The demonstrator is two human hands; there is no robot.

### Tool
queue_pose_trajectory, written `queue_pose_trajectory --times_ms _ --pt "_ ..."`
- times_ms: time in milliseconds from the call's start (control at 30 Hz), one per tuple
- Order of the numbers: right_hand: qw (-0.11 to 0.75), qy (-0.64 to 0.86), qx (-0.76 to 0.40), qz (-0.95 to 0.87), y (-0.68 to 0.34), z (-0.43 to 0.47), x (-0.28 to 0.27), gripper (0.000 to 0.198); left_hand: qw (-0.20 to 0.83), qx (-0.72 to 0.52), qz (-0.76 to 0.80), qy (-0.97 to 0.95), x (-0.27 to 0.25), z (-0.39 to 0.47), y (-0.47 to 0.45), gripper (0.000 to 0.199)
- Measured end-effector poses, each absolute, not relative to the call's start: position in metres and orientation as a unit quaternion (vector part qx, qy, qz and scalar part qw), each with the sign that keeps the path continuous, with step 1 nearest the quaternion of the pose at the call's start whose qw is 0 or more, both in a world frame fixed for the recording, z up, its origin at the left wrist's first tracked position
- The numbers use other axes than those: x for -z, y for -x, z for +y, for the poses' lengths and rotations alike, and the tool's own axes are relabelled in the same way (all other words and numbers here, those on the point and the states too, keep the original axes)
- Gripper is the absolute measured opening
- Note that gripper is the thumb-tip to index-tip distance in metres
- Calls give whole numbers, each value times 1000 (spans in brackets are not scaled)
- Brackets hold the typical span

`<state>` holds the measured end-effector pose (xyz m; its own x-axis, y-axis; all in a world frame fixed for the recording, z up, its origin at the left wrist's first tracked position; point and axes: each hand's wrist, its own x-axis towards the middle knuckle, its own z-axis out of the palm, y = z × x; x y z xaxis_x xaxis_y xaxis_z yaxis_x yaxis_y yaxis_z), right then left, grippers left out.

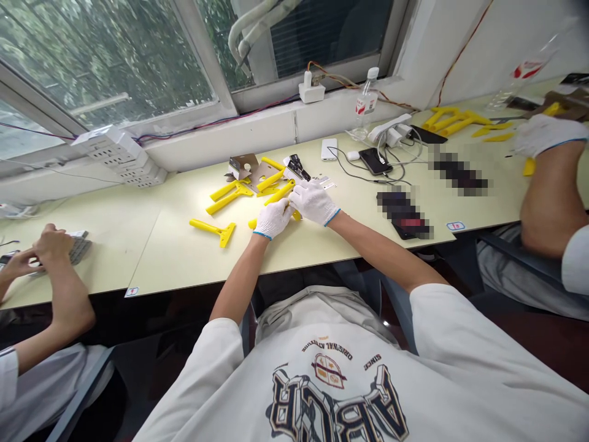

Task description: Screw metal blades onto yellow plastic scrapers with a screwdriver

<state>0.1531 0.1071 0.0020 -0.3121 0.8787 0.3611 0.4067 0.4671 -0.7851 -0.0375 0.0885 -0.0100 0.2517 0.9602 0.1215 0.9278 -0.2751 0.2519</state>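
Observation:
My left hand (275, 218) and my right hand (313, 201), both in white knit gloves with blue cuffs, meet over the table with fingers closed around a yellow plastic scraper (252, 224). Parts of it show beside the left glove and below the fingertips; the gloves cover the rest. Just beyond the fingers is another yellow piece (280, 192). A T-shaped yellow scraper (214, 231) lies to the left of my hands. Further back are yellow handle parts (230, 195) and more yellow pieces (271, 176) by opened cardboard packaging (243, 167) and a black-and-white pack (297, 166).
A stack of white boxes (122, 156) stands by the window. Rightward are a power bank (329, 149), a cabled phone (375, 161), a power strip (391, 127) and a bottle (367, 104). Co-workers' hands (53, 245) at left and a gloved hand (547, 135) at right are busy.

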Motion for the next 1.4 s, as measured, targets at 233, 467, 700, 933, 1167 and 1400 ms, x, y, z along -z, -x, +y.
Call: queue_pose_trajectory --times_ms 233,467,700,933,1167,1400 --pt "387 466 -213 -767 -157 107 2 30 75 -150 591 -789 8 83 35 34" --pt "361 455 -239 -778 -161 112 7 24 56 -153 575 -802 11 86 36 37" --pt "338 441 -272 -785 -163 119 12 23 48 -194 563 -802 20 90 41 37" --pt "327 434 -298 -785 -165 117 11 26 32 -215 549 -807 26 93 44 38" --pt "312 433 -316 -784 -162 115 14 29 54 -243 539 -805 25 92 46 40" --pt "288 431 -308 -798 -161 115 16 28 70 -298 529 -791 33 99 51 47"
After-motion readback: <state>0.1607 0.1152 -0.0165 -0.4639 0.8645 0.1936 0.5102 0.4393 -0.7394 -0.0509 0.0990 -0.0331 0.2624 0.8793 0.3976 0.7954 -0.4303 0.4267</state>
